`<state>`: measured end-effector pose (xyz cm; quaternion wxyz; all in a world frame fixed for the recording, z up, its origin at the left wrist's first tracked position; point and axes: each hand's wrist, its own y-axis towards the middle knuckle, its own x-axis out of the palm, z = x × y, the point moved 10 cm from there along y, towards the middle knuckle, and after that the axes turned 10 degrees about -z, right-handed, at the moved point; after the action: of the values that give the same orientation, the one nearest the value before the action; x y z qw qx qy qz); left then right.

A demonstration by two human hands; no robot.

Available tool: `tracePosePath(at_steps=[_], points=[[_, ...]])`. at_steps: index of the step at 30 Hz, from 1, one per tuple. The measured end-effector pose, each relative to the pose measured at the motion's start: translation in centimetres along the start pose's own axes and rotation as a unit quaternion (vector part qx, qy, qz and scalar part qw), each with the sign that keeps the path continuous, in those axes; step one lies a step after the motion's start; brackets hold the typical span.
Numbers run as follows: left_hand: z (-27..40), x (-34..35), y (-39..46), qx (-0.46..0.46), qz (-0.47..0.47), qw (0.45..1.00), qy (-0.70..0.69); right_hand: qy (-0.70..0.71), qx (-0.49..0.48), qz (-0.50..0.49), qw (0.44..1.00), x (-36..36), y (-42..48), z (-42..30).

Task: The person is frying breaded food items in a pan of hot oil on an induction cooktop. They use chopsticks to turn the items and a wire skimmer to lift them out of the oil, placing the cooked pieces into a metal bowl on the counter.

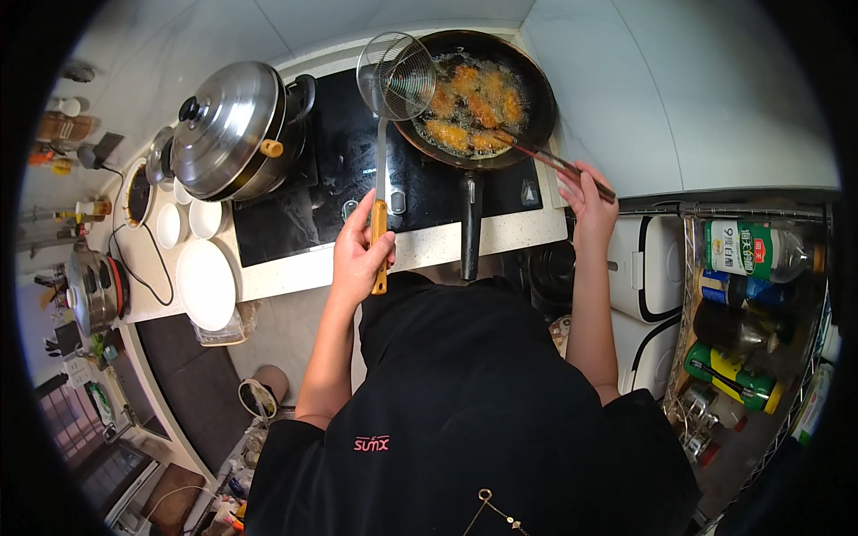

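Observation:
My left hand point(364, 258) grips the wooden handle of a wire skimmer point(395, 75). The skimmer's round mesh hangs over the left rim of a dark frying pan point(541, 127). In my right hand point(588, 201) is a pair of dark chopsticks point(546, 159), their tips down at the lower right of the food. Several golden-brown fried pieces point(481, 110) sit in bubbling oil inside the pan. The pan's black handle point(471, 228) points towards me, over the counter's front edge.
A lidded steel pot point(231, 127) stands on the left of the black cooktop point(355, 161). Left of it are white bowls point(206, 218), a white plate point(206, 285) and a dish of dark sauce point(139, 194). A rack of bottles point(757, 251) stands to my right, beside a tiled wall point(724, 100).

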<state>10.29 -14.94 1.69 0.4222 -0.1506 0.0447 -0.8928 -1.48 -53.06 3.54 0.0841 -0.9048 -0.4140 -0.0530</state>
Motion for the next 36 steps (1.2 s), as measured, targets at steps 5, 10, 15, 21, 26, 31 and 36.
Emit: tracePosePath(at_steps=[5,10,15,21,26,31,36], points=[[1.1,-0.1,-0.1,-0.029,0.030,0.975,0.218,0.019,0.006,0.010,1.000,-2.0,-2.2,0.8],[3.2,-1.0,-1.0,0.070,0.078,0.894,0.436,0.072,-0.062,-0.023,0.995,-0.8,-2.4,-0.7],[2.6,-3.1,-2.5,0.137,0.104,0.831,0.529,-0.004,-0.045,-0.014,0.999,0.2,-2.5,-0.5],[-0.5,-7.2,-3.8,0.146,0.109,0.800,0.571,0.001,-0.020,-0.013,1.000,0.5,-2.5,1.5],[-2.7,-10.4,-3.1,0.134,0.123,0.794,0.581,0.019,-0.020,-0.006,1.000,1.0,-2.4,2.3],[-5.8,-13.2,-1.8,0.079,0.117,0.803,0.579,0.108,-0.027,-0.010,0.994,1.8,-2.4,2.1],[-7.1,-13.8,-1.7,0.089,0.128,0.814,0.560,0.008,-0.031,0.028,0.999,1.9,-3.1,0.8]])
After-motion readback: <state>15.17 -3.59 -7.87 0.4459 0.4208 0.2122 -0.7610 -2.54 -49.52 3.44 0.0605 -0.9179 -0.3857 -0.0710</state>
